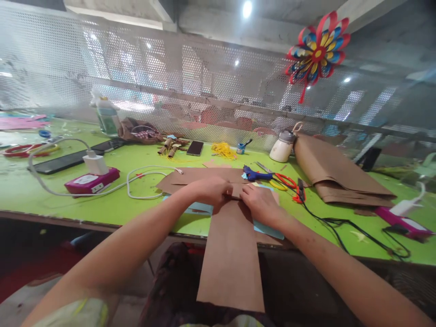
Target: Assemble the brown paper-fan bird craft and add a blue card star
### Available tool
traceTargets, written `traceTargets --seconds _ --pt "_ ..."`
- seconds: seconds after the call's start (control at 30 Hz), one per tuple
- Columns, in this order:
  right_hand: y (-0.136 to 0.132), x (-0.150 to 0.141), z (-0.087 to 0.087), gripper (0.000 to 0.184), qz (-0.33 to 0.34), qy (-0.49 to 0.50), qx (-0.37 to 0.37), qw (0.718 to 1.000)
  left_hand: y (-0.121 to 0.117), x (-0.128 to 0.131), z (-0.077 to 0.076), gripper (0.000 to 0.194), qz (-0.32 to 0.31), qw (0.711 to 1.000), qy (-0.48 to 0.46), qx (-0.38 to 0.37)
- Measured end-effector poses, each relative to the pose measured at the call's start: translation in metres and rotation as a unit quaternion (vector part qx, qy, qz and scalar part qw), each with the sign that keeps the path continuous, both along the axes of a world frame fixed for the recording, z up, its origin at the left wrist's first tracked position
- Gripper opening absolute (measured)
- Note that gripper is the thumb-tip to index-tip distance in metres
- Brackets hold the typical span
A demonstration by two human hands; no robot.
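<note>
A long strip of brown kraft paper [233,254] hangs over the table's front edge toward my lap. At its upper end a fold runs crosswise between my two hands. My left hand [214,190] is closed, its fingers pinching the paper at the left of the fold. On the right side of the same fold, my right hand [260,202] presses and grips the paper with bent fingers. Light blue paper [200,207] lies beneath the strip, showing on both sides. Behind my hands rests another flat brown sheet [194,175].
A blue glue gun [255,173], scissors with orange handles [286,180] and a black cable [327,220] lie right of my hands. Farther right is a brown paper stack [340,168]. Left are a purple power strip [91,180] and white cable [127,184]. A phone [195,148] lies behind.
</note>
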State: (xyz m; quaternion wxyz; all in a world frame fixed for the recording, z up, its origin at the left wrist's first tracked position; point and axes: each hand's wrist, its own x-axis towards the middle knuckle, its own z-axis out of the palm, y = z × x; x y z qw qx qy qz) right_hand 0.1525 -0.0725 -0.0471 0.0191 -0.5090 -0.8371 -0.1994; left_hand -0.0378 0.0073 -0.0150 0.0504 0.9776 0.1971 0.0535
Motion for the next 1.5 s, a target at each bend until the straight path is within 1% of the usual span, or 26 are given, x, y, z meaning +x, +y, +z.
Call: traceTargets --seconds 0.13,0.23,0.3,0.4,0.5,0.6,0.7,0.8,0.87,0.93,0.97,1.03,1.1,1.17,1.23,1.33,1.4,1.5 --pt "0.001 0.000 -0.001 0.012 -0.011 0.018 0.031 0.999 0.007 -0.004 0.005 0.024 0.020 0.990 -0.028 -0.137" --pt "0.002 -0.001 0.001 0.016 0.005 0.062 0.073 0.995 0.012 -0.005 0.005 0.040 0.011 0.980 -0.076 -0.185" --pt "0.002 -0.002 0.001 0.020 0.022 0.098 0.102 0.990 0.013 -0.006 0.004 0.045 -0.006 0.971 -0.107 -0.212" --pt "0.001 -0.002 0.000 0.022 0.047 0.135 0.132 0.981 0.013 -0.006 0.004 0.040 -0.027 0.952 -0.126 -0.277" --pt "0.001 -0.001 -0.001 0.022 0.072 0.159 0.151 0.973 0.010 -0.007 0.003 0.034 -0.020 0.933 -0.143 -0.328" --pt "0.001 -0.001 -0.002 0.022 0.083 0.175 0.161 0.968 0.007 -0.006 0.004 0.038 -0.007 0.929 -0.138 -0.344" --pt "0.001 -0.001 -0.001 0.022 0.088 0.195 0.157 0.964 0.004 -0.005 0.005 0.042 0.008 0.937 -0.120 -0.329" --pt "0.002 0.000 0.000 0.021 0.107 0.250 0.123 0.954 0.003 -0.004 0.006 0.041 0.019 0.946 -0.105 -0.307" --pt "0.004 0.003 0.002 0.029 0.123 0.321 0.075 0.936 0.005 -0.004 0.004 0.040 0.023 0.952 -0.098 -0.289" --pt "0.006 0.006 0.003 0.038 0.110 0.413 -0.003 0.904 0.007 -0.003 0.003 0.039 0.017 0.959 -0.092 -0.269" --pt "0.007 0.007 0.004 0.038 0.092 0.459 -0.046 0.883 0.008 -0.003 0.002 0.039 0.014 0.961 -0.090 -0.260" --pt "0.009 0.009 0.005 0.030 0.046 0.523 -0.122 0.842 0.009 -0.002 0.002 0.039 0.011 0.966 -0.087 -0.242" --pt "0.010 0.009 0.005 0.024 0.011 0.554 -0.165 0.816 0.007 -0.001 0.003 0.037 0.020 0.970 -0.085 -0.227" --pt "0.010 0.007 0.004 0.029 -0.007 0.568 -0.190 0.801 0.005 -0.001 0.005 0.036 0.026 0.970 -0.085 -0.225" --pt "0.010 0.006 0.004 0.033 -0.016 0.589 -0.211 0.780 0.003 -0.001 0.006 0.035 0.014 0.969 -0.090 -0.231" --pt "0.010 0.005 0.004 0.037 -0.019 0.623 -0.223 0.750 0.000 -0.001 0.005 0.035 -0.006 0.968 -0.092 -0.232" --pt "0.011 0.005 0.004 0.038 -0.019 0.642 -0.222 0.734 -0.002 0.000 0.004 0.034 -0.004 0.972 -0.095 -0.217" --pt "0.012 0.006 0.003 0.038 -0.019 0.663 -0.219 0.716 -0.008 0.003 0.004 0.031 0.008 0.981 -0.093 -0.168"
